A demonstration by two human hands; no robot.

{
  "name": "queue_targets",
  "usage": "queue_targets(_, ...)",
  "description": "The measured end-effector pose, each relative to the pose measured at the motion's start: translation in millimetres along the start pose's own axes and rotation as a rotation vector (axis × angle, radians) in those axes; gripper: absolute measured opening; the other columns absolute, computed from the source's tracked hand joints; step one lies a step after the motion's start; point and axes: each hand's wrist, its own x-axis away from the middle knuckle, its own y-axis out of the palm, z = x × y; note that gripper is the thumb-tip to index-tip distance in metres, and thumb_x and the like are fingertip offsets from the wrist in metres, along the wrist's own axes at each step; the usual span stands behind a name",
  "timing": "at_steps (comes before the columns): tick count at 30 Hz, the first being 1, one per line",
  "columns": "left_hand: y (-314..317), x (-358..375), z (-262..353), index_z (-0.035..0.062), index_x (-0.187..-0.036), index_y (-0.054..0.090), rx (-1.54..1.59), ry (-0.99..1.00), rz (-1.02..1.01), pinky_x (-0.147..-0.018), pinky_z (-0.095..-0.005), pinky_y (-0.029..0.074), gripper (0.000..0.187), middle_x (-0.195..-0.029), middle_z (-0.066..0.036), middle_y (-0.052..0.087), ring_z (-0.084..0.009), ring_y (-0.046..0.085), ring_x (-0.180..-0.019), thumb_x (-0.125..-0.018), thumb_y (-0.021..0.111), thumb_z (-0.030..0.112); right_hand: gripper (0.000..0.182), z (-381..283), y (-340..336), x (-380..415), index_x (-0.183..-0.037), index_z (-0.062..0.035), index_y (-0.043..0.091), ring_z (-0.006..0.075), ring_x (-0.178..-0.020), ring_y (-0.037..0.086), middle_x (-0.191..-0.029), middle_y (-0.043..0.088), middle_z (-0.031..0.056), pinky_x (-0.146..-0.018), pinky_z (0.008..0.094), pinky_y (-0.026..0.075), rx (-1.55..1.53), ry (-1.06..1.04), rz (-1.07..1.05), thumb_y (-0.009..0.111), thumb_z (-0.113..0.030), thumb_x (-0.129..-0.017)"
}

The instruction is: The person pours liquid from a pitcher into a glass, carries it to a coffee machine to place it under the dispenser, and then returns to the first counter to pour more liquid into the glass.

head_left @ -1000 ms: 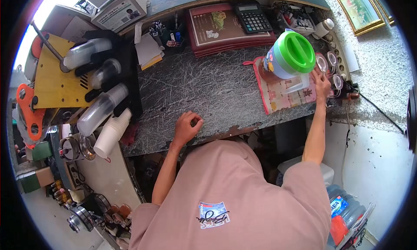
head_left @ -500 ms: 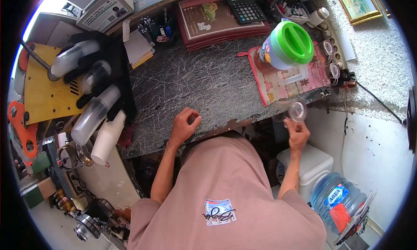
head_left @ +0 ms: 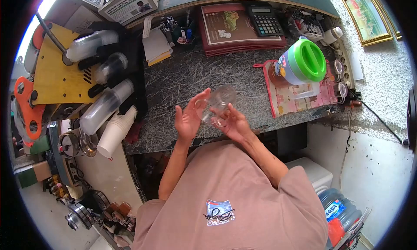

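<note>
My right hand (head_left: 235, 126) is closed on a clear glass mug (head_left: 222, 100), gripping it from its near right side. The mug is tilted over the front part of the dark, scratched table (head_left: 173, 87). Just left of the mug is my left hand (head_left: 189, 120), palm turned toward it, thumb and fingers spread apart. The fingertips of this hand come right up to the mug's side.
A pitcher with a green lid (head_left: 309, 61) stands on a pink patterned mat (head_left: 286, 100) at the right. Stacked plastic cups (head_left: 106, 106) and paper cups (head_left: 116, 135) hang at the left. A calculator (head_left: 265, 22) lies on maroon folders (head_left: 226, 48) at the back.
My right hand has brought the mug from beyond the table's right front edge leftward to the middle. My left hand has opened and moved slightly forward beside it. The view has shifted a little.
</note>
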Motion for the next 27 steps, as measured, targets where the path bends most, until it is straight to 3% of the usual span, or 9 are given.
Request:
queue_targets(5, -3, -16, 19, -0.0032, -0.148, 0.042, -0.268, 0.007, 0.065, -0.124, -0.0438, 0.018, 0.092, -0.15, -0.022, 0.046, -0.0312, 0.036, -0.147, -0.1, 0.019, 0.072, 0.045, 16, 1, -29, -0.092, -0.0052, 0.066, 0.0223, -0.088, 0.071, -0.116, 0.07, 0.0187, -0.085, 0.0402, 0.059, -0.19, 0.221, 0.023, 0.06, -0.049, -0.099)
queue_targets(10, -4, -25, 18, -0.0024, -0.142, 0.046, -0.357, -0.04, 0.11, -0.119, -0.0432, 0.028, 0.085, -0.143, -0.019, 0.052, -0.0281, 0.045, -0.139, -0.103, 0.018, 0.067, 0.056, 25, -9, -48, -0.108, -0.0043, 0.06, 0.0219, -0.082, 0.069, -0.105, 0.07, 0.0166, -0.077, 0.0367, 0.057, -0.211, 0.334, -0.137, 0.057, -0.059, -0.096)
queue_targets(13, -7, -32, 16, -0.0019, -0.14, 0.048, -0.38, -0.067, 0.125, -0.116, -0.0425, 0.033, 0.081, -0.14, -0.018, 0.055, -0.0266, 0.049, -0.135, -0.104, 0.018, 0.064, 0.061, 27, -6, -50, -0.116, -0.0056, 0.055, 0.0234, -0.081, 0.069, -0.102, 0.069, 0.016, -0.075, 0.0372, 0.057, -0.244, 0.366, -0.12, 0.054, -0.063, -0.095)
queue_targets(17, -17, -43, 15, -0.0017, -0.138, 0.05, -0.372, -0.105, 0.123, -0.114, -0.0411, 0.035, 0.079, -0.137, -0.017, 0.057, -0.0258, 0.052, -0.131, -0.105, 0.017, 0.062, 0.066, 26, 2, -49, -0.118, -0.006, 0.053, 0.025, -0.083, 0.069, -0.105, 0.069, 0.0171, -0.077, 0.0384, 0.057, -0.228, 0.379, -0.055, 0.051, -0.068, -0.095)
queue_targets(23, -22, -49, 17, -0.0015, -0.137, 0.051, -0.391, -0.119, 0.093, -0.114, -0.041, 0.036, 0.08, -0.137, -0.018, 0.058, -0.0258, 0.054, -0.129, -0.105, 0.016, 0.063, 0.073, 20, -6, -48, -0.107, -0.0072, 0.061, 0.0283, -0.094, 0.07, -0.116, 0.069, 0.0206, -0.084, 0.0406, 0.056, -0.133, 0.474, -0.137, 0.042, -0.076, -0.094)
queue_targets(25, -11, -51, 17, -0.0013, -0.136, 0.052, -0.411, -0.076, 0.17, -0.114, -0.0415, 0.035, 0.08, -0.137, -0.017, 0.058, -0.0259, 0.054, -0.129, -0.105, 0.016, 0.063, 0.072, 5, 7, -36, -0.125, -0.0058, 0.056, 0.0262, -0.093, 0.072, -0.11, 0.071, 0.0197, -0.079, 0.0359, 0.058, 0.399, 0.498, 0.154, 0.053, -0.071, -0.093)
queue_targets(26, -6, -51, 17, -0.0011, -0.135, 0.052, -0.43, -0.033, 0.249, -0.114, -0.0419, 0.035, 0.08, -0.137, -0.017, 0.058, -0.026, 0.054, -0.13, -0.105, 0.016, 0.063, 0.072, 0, 4, -31, -0.125, -0.0058, 0.056, 0.0262, -0.093, 0.072, -0.11, 0.071, 0.0197, -0.079, 0.0359, 0.058, 0.399, 0.494, 0.156, 0.053, -0.071, -0.093)
queue_targets(27, -5, -49, 15, -0.0011, -0.135, 0.052, -0.425, -0.033, 0.246, -0.114, -0.0419, 0.035, 0.08, -0.137, -0.017, 0.058, -0.026, 0.054, -0.13, -0.105, 0.016, 0.063, 0.063, -4, 0, -24, -0.119, -0.004, 0.06, 0.0244, -0.092, 0.072, -0.108, 0.072, 0.0179, -0.077, 0.0339, 0.057, 0.756, 0.349, 0.224, 0.058, -0.062, -0.095)
